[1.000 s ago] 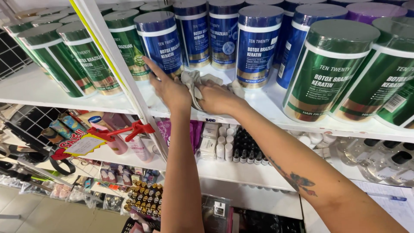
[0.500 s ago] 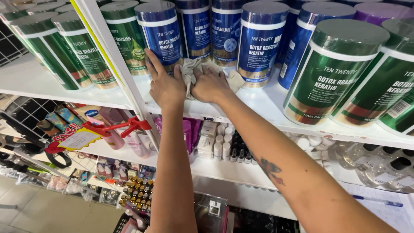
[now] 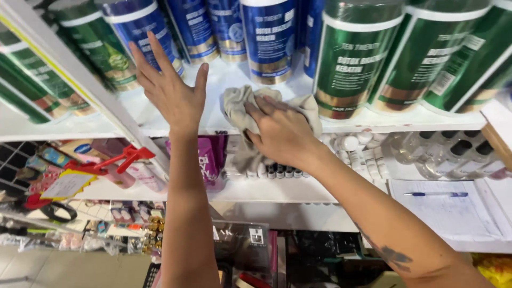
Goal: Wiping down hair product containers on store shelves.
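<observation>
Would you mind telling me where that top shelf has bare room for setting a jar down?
The top shelf is bare along its front between the left hand and the cloth under the right hand, reaching back toward the blue jars. Behind, blue jars and green jars crowd tightly.

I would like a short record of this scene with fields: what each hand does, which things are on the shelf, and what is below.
Left hand: left hand open, fingers spread, raised before a blue jar; contact unclear
Right hand: right hand gripping a beige cloth on the white shelf
On shelf: blue and green jars, upright in rows
Cloth position: at the shelf front edge, partly hanging over it
Below: small bottles, papers with a blue pen
</observation>
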